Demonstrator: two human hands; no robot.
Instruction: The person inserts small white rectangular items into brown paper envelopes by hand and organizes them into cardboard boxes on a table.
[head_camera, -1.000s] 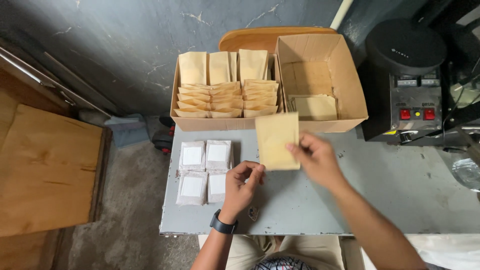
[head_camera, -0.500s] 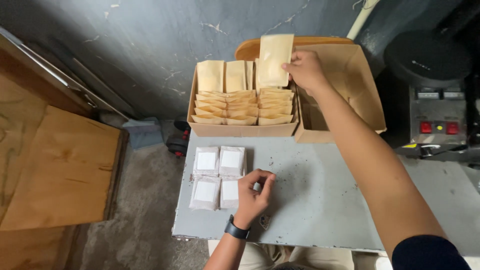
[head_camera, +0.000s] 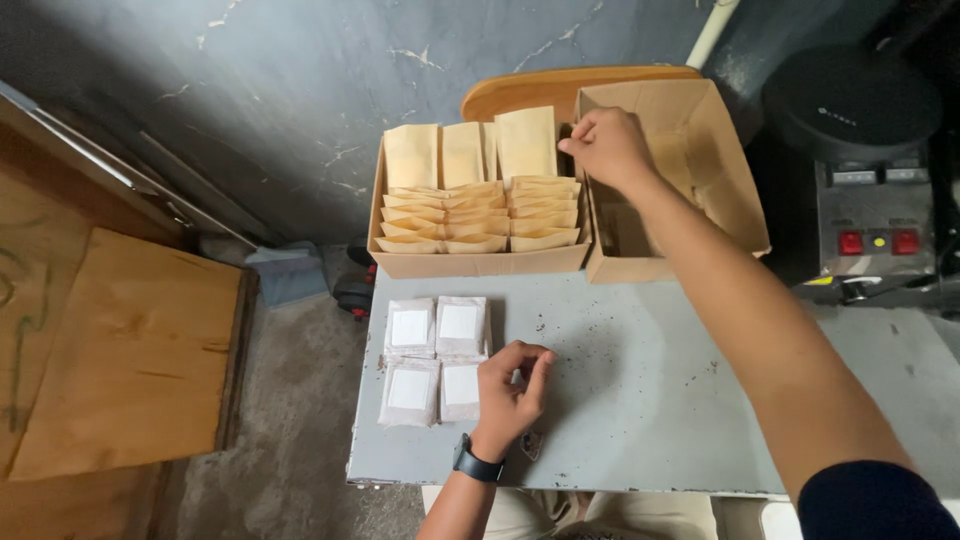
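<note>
Four white sachets (head_camera: 436, 358) in a square on grey table (head_camera: 640, 400) | left hand (head_camera: 510, 395) beside them, fingers curled, pinching the nearest one's edge | right hand (head_camera: 606, 146) closed on upright kraft pouch (head_camera: 527, 142) in left carton (head_camera: 478, 258), three rows of pouches | right carton (head_camera: 735, 190) almost bare.

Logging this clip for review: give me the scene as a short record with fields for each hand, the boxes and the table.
left hand: rests on the grey table, fingers at the white sachets
right hand: at the rear right of the filled box, on an upright brown envelope
second box: open, to the right
machine: far right
</note>
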